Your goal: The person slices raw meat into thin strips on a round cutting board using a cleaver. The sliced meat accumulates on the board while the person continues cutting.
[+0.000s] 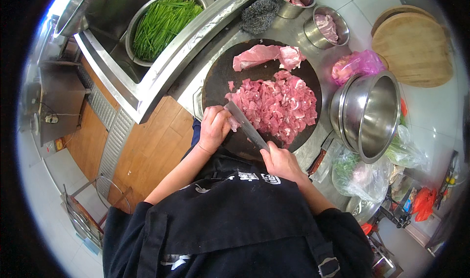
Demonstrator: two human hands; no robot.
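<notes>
My right hand [282,163] grips the handle of a kitchen knife [248,125], whose blade slants up and left across the near edge of the sliced meat. Beneath the fingers of my left hand [213,126] is a small piece of raw meat [233,123], right beside the blade. Both hands work over a dark round chopping block [216,85]. A large heap of thinly cut raw meat [281,109] covers its middle and right. Behind that heap lies a long uncut piece of raw meat [257,57].
Two metal pots [325,43] [290,10] of meat stand behind the block, beside steel-wool scourers [260,11]. Nested steel bowls [380,112], a second knife [321,155] and bagged vegetables [361,175] are on the right. A basin of green stalks [165,26] sits in the sink at left.
</notes>
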